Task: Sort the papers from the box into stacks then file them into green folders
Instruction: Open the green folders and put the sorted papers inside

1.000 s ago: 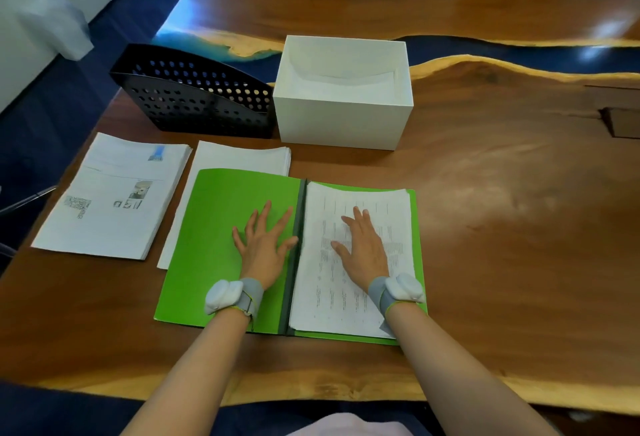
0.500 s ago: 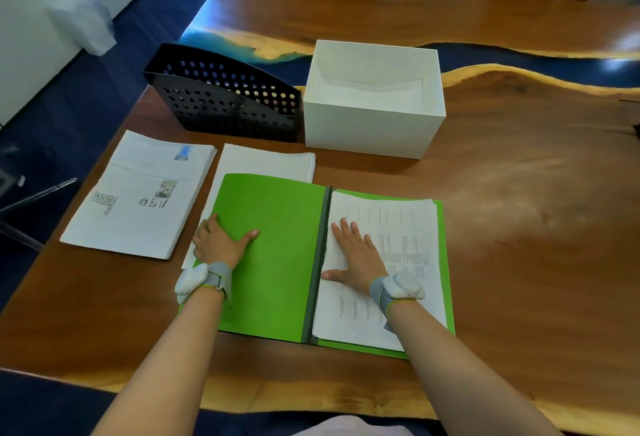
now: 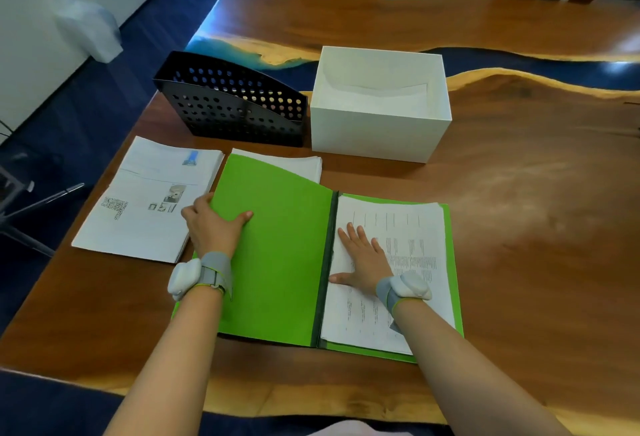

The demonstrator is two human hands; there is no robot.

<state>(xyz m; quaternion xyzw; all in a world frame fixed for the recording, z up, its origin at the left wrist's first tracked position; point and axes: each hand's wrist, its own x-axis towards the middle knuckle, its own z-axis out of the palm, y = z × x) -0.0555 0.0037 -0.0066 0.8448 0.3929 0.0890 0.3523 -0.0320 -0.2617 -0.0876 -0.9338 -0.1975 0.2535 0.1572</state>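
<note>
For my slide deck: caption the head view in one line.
Left hand grips the green folder cover; right hand presses the filed papers flat.

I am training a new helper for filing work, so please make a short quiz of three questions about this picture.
1. True or false: the right hand lies flat on the papers inside the green folder.
2. What does the left hand grip? A the folder's cover edge; B a pen; C nothing.
3. Fill in: seen from the camera, the white box stands to the ___ of the black file holder.
Key: 1 true; 2 A; 3 right.
</note>
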